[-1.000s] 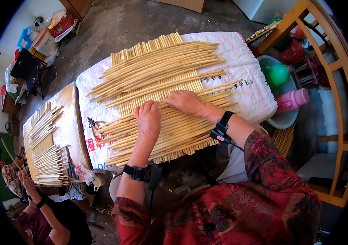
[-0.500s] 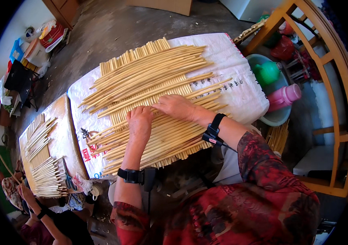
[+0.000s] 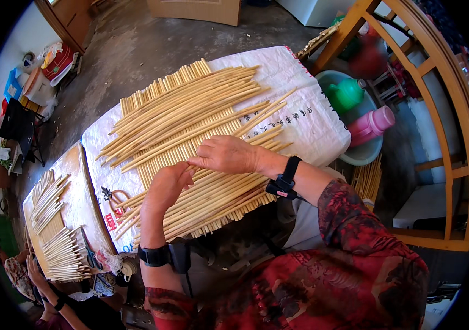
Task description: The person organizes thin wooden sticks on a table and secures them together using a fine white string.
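My right hand [image 3: 229, 154] is closed, its fingers meeting those of my left hand [image 3: 166, 186] above the middle of the work. A thin wooden stick [image 3: 278, 102] slants up to the right from under my right hand. It lines up with the pinched fingertips of both hands, though my fingers hide its lower part. Beneath lies a layer of short sticks [image 3: 188, 144] set side by side. Across this layer lie a far bundle of long pale sticks [image 3: 185, 107] and a near bundle of long sticks [image 3: 212, 201], partly covered by my forearms.
A white printed sheet [image 3: 311, 124] covers the table. At the right, a basin [image 3: 374, 154] holds a green bottle [image 3: 347, 94] and a pink jug [image 3: 374, 124], beside a wooden frame [image 3: 438, 104]. At lower left, another person's hand [image 3: 36, 275] is near a second table with sticks [image 3: 61, 253].
My hands have lifted slightly, and my left hand has turned and moved left. The stick by my right hand now slants more steeply. The whole view has shifted a little.
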{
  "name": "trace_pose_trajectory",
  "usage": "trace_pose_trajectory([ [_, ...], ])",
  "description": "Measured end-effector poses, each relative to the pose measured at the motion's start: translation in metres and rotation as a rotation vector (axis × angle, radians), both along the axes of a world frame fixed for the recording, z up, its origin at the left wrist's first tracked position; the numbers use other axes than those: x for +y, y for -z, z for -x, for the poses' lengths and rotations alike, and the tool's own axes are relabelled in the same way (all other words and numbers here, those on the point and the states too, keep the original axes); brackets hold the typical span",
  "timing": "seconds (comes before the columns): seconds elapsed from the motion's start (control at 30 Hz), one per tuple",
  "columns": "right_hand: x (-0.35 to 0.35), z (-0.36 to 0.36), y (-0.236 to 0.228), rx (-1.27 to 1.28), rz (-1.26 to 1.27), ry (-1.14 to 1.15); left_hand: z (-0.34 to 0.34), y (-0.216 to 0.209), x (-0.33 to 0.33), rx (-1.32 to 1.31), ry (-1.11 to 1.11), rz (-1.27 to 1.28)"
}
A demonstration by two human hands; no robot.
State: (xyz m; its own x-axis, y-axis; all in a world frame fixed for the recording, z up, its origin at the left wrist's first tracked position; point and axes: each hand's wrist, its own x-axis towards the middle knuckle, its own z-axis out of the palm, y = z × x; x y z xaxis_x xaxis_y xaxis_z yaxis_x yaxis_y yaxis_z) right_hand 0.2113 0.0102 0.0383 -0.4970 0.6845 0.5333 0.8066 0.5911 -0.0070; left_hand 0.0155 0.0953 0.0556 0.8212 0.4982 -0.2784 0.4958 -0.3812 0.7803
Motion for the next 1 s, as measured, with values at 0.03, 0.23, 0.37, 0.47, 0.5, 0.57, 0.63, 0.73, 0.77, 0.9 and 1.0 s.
trace_pose_trajectory([
  [0.03, -0.001, 0.0, -0.002, -0.004, -0.007, -0.019, 0.001, -0.006, 0.0, -0.004, -0.011, 0.124],
  [0.23, -0.003, 0.0, -0.009, -0.05, 0.038, -0.017, 0.001, -0.02, -0.006, 0.018, -0.049, 0.275],
  [0.37, 0.001, -0.005, -0.017, 0.007, -0.039, -0.036, 0.001, -0.004, -0.009, -0.12, -0.096, 0.226],
  [0.47, 0.004, -0.012, -0.045, 0.095, -0.152, -0.015, 0.009, -0.001, -0.002, -0.112, -0.233, 0.242],
  [0.5, 0.001, -0.022, -0.049, 0.13, -0.199, 0.081, 0.01, -0.001, 0.001, -0.122, -0.277, 0.248],
  [0.57, -0.003, -0.053, -0.042, 0.131, -0.234, 0.265, 0.013, -0.01, 0.003, -0.138, -0.338, 0.328],
  [0.63, -0.012, -0.053, -0.044, 0.431, 0.067, 0.455, 0.019, -0.014, 0.004, -0.169, -0.39, 0.324],
  [0.73, -0.019, -0.059, -0.012, 0.343, 0.325, 0.59, 0.018, -0.013, 0.004, -0.208, -0.383, 0.307],
  [0.77, -0.021, -0.054, -0.004, 0.32, 0.367, 0.56, 0.018, -0.011, 0.006, -0.219, -0.383, 0.298],
  [0.9, -0.013, -0.059, 0.006, 0.197, 0.439, 0.653, 0.018, -0.007, 0.007, -0.246, -0.41, 0.298],
  [1.0, -0.008, -0.059, 0.015, -0.008, 0.498, 0.577, 0.016, -0.007, 0.005, -0.244, -0.424, 0.33],
])
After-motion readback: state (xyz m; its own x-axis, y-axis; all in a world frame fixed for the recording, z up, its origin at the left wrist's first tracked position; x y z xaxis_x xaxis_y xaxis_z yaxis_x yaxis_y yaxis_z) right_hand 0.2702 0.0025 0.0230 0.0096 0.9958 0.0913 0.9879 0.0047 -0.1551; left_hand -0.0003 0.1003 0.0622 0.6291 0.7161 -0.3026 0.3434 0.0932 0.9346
